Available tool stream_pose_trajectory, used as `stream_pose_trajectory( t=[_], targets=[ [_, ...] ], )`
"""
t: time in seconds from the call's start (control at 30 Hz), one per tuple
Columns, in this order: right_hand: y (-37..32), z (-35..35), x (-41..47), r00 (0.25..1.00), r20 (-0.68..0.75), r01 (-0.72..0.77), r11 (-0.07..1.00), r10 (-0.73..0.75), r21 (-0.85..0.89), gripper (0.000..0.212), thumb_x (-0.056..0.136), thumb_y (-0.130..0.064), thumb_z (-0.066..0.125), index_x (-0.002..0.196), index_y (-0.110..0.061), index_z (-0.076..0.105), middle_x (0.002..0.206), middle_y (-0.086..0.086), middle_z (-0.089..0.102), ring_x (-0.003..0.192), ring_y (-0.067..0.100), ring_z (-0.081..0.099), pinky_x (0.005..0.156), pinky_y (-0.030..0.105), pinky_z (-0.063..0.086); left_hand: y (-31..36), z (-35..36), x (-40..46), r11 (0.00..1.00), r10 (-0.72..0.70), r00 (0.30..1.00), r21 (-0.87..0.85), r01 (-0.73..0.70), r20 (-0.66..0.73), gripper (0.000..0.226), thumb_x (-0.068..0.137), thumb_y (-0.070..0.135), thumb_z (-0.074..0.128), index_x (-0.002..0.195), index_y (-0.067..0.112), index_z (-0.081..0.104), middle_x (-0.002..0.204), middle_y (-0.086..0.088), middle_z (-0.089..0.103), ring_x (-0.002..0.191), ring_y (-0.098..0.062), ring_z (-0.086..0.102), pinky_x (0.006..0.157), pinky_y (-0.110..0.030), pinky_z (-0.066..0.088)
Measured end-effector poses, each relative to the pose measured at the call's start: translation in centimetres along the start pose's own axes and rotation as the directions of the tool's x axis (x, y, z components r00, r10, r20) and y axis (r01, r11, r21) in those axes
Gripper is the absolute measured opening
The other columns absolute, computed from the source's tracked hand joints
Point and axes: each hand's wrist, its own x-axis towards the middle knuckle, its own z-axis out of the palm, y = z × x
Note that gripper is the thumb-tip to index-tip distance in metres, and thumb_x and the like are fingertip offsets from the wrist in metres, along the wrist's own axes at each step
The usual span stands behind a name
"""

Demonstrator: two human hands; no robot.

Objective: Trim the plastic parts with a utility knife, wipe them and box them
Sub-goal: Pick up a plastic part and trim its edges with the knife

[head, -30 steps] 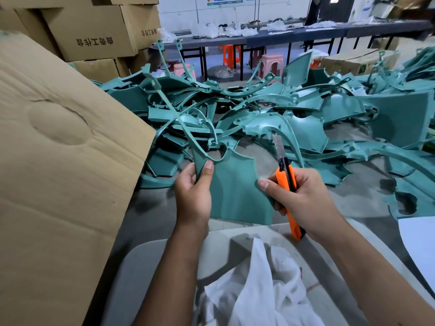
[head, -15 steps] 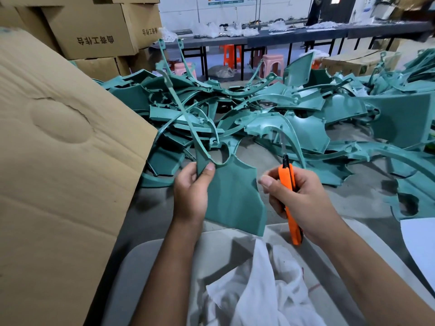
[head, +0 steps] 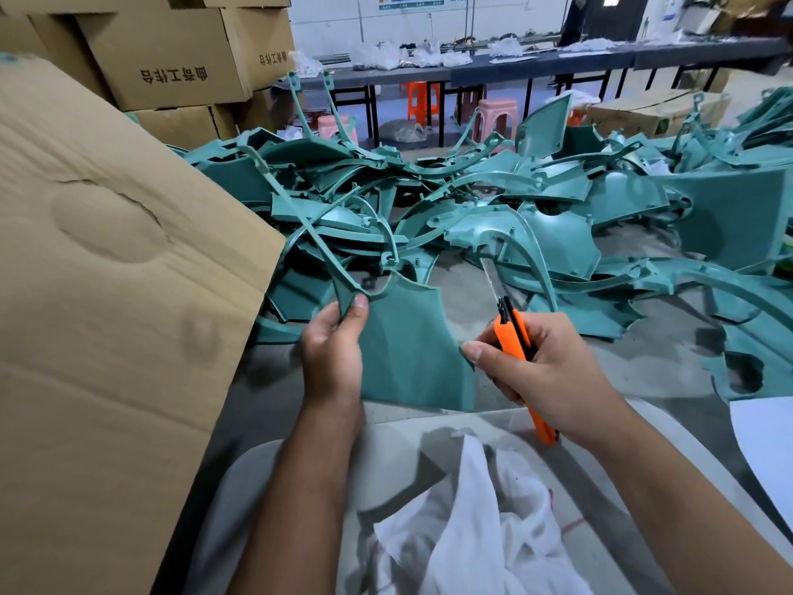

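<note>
Far left: large brown corrugated cardboard flap (head: 107, 294), tilted, filling that side; behind it, stacked brown cardboard cartons (head: 171, 58) with printed characters.

Left hand (head: 332, 354) clamped on the upper left corner of a flat teal plastic panel with a long thin curved arm (head: 407, 345), thumb pressed on the face, fingers curled behind. Panel held upright above the near edge of the grey desk (head: 643, 358), its arm reaching up and left over the heap.

Behind and across the desk: a tangled pile of teal plastic mouldings (head: 515, 208), panels and curved strips overlapping, spreading to the far right edge.

Right hand (head: 545, 371) wrapped round an orange utility knife with black slider (head: 515, 341), silver blade extended and pointing up and away. Thumb tip touches the panel's right edge. Blade stands clear of the panel.

Below the hands: crumpled white cloth (head: 472, 530) on the person's pale grey lap covering (head: 407, 457).

Lower right: white sheet (head: 768, 448), partly out of frame.

Background: long dark benches (head: 558, 66), orange and pink plastic stools (head: 493, 113) beneath.
</note>
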Motion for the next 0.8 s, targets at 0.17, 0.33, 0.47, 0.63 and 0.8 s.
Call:
stream_pose_trajectory(
  t=[0.17, 0.33, 0.47, 0.63, 0.8],
  targets=[
    [0.2, 0.5, 0.0, 1.0, -0.03, -0.002, 1.0, 0.002, 0.024, 0.038, 0.094, -0.023, 0.074, 0.073, 0.005, 0.058, 0.05, 0.008, 0.045, 0.044, 0.018, 0.042, 0.045, 0.026, 0.038, 0.2, 0.0, 0.0, 1.0, -0.007, 1.0, 0.004, 0.007, 0.021, 0.04, 0.1, 0.015, 0.062, 0.07, 0.036, 0.08, 0.073, 0.007, 0.076, 0.067, -0.007, 0.071, 0.061, -0.021, 0.056],
    [0.1, 0.7, 0.0, 0.992, -0.128, 0.001, 0.991, 0.016, 0.132, 0.041, 0.092, -0.027, 0.074, 0.067, -0.002, 0.052, 0.052, 0.01, 0.047, 0.043, 0.02, 0.043, 0.043, 0.027, 0.039, 0.2, 0.1, -0.2, 0.997, -0.076, 0.996, -0.021, 0.077, 0.05, 0.031, 0.1, 0.015, 0.06, 0.073, 0.014, 0.077, 0.077, -0.002, 0.076, 0.067, -0.014, 0.071, 0.06, -0.023, 0.055],
    [0.0, 0.7, -0.1, 0.998, -0.056, -0.003, 0.959, 0.02, 0.282, 0.02, 0.092, -0.013, 0.074, 0.11, -0.02, 0.073, 0.09, 0.011, 0.072, 0.049, 0.02, 0.052, 0.046, 0.026, 0.044, 0.2, 0.3, -0.5, 0.995, -0.096, 0.991, -0.02, 0.098, 0.088, 0.022, 0.101, 0.016, 0.058, 0.089, 0.008, 0.074, 0.084, -0.008, 0.075, 0.075, -0.02, 0.07, 0.066, -0.027, 0.054],
    [0.4, 1.3, 0.1, 0.994, -0.103, 0.013, 0.931, 0.026, 0.364, 0.018, 0.087, -0.019, 0.077, 0.105, -0.018, 0.076, 0.079, 0.009, 0.069, 0.041, 0.016, 0.045, 0.041, 0.023, 0.038, 0.2, 0.7, -0.9, 0.999, -0.031, 0.994, 0.026, 0.029, 0.102, 0.019, 0.101, 0.014, 0.058, 0.09, 0.006, 0.072, 0.088, -0.014, 0.069, 0.084, -0.026, 0.062, 0.078, -0.037, 0.047],
    [0.5, 1.3, 0.2, 0.987, -0.152, 0.002, 0.941, 0.053, 0.339, 0.018, 0.081, -0.017, 0.083, 0.098, -0.018, 0.076, 0.073, 0.012, 0.069, 0.039, 0.016, 0.044, 0.041, 0.022, 0.037, 0.0, 0.7, -0.9, 1.0, 0.008, 0.995, 0.03, -0.011, 0.098, 0.019, 0.097, 0.019, 0.061, 0.084, 0.011, 0.072, 0.091, -0.017, 0.066, 0.087, -0.029, 0.058, 0.082, -0.042, 0.043]
  ],
)
